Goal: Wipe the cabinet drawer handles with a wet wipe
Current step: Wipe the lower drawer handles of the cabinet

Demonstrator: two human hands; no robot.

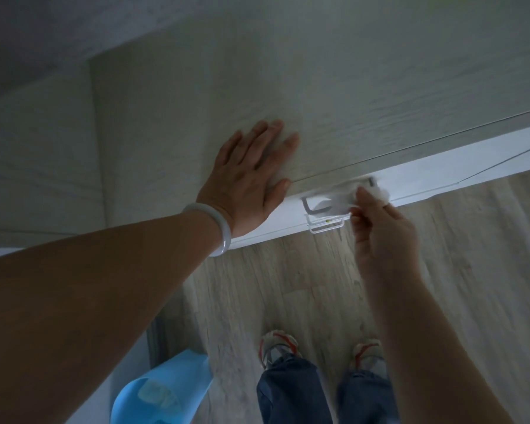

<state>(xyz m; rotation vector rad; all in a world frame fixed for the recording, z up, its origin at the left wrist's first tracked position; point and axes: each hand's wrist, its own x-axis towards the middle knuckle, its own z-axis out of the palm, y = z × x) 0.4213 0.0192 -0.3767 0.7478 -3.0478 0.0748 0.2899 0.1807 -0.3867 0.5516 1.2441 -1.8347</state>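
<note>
top handle under the wipe, lower handle not yet touched

the person stands at the cabinet [318,87] and looks down over its front edge. the left hand [248,175] lies flat on the cabinet top, fingers straight and a little spread, holding nothing; it seems to steady the body. the right hand [380,228] pinches the wet wipe [349,194] between thumb and fingers and keeps it wrapped over the right part of the upper drawer handle [311,208]. the picture is blurred here, so i cannot tell how tight the grip is.

the left end of this handle is bare and metal shows there, so i judge the wiping of this handle is in the middle, not finished. just below it a second handle [326,226] is visible, and the wipe does not touch it. whether it is already clean, the picture cannot say. more drawers may exist lower, but they are hidden by the view.

on the floor [288,286] are the person's shoes, and a blue container [162,393] at the lower left.
</note>
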